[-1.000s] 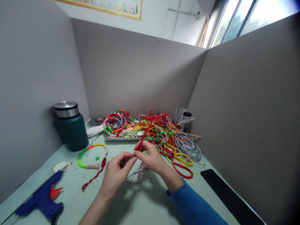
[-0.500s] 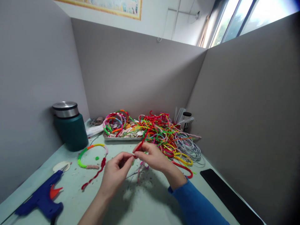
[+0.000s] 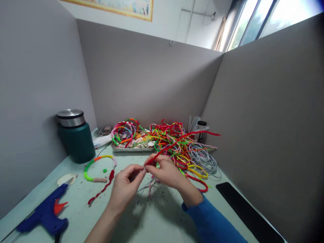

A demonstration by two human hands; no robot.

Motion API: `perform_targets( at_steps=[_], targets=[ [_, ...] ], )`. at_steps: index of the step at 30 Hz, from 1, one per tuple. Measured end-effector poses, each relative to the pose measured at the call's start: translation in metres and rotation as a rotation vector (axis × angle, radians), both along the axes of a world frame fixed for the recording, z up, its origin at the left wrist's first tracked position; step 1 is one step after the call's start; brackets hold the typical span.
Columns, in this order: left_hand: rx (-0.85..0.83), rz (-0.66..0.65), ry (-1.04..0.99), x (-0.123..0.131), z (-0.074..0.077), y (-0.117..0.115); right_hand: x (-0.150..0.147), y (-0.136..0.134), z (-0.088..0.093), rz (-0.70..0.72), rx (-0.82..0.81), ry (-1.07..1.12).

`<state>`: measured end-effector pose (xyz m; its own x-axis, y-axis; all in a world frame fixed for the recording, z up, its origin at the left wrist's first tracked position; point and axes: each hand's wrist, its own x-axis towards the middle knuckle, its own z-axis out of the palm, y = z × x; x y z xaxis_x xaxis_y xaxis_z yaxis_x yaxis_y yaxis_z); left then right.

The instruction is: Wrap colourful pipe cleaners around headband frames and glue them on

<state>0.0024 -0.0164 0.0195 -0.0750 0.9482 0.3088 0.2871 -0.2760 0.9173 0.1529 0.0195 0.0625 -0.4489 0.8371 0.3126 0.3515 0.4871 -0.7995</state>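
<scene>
A long red pipe cleaner (image 3: 206,132) runs from my fingertips up and to the right, its far end loose in the air over the pile. My right hand (image 3: 165,172) pinches it near its lower end between thumb and forefinger. The fingertips of my left hand (image 3: 126,184) are pinched at that same end, touching the right fingertips; the exact tip is mostly hidden. To the left lies a ring of coloured fuzzy sections (image 3: 87,173), with a twisted dark red strand (image 3: 105,187) beside it, touching its right side.
A blue glue gun (image 3: 48,212) lies front left near a teal bottle (image 3: 78,143). Behind my hands stand a metal tray (image 3: 134,150) of buttons and rings and a tangled pile of pipe cleaners (image 3: 174,131). A black strip (image 3: 245,209) lies right. Grey partitions (image 3: 149,77) enclose the table.
The free length of the red pipe cleaner has swung down to the right and now stretches out over the pile. Both hands stay nearly in place, fingertips together.
</scene>
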Motion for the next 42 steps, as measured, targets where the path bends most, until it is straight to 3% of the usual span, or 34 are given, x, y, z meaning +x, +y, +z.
perform_targets(
  at_steps=[6,17,23,42],
  targets=[
    [0.025,0.009,0.026,0.0,-0.001,0.0,0.003,0.005,-0.002,0.08,-0.117,0.06],
    [0.076,-0.007,0.086,-0.001,-0.001,0.001,0.003,0.011,-0.006,0.085,-0.27,0.179],
    [0.1,-0.025,0.108,-0.002,-0.003,0.002,0.003,0.013,-0.01,0.018,-0.254,0.139],
    [0.045,-0.03,0.142,-0.006,0.002,-0.003,0.003,0.01,-0.007,0.044,-0.203,0.116]
  ],
)
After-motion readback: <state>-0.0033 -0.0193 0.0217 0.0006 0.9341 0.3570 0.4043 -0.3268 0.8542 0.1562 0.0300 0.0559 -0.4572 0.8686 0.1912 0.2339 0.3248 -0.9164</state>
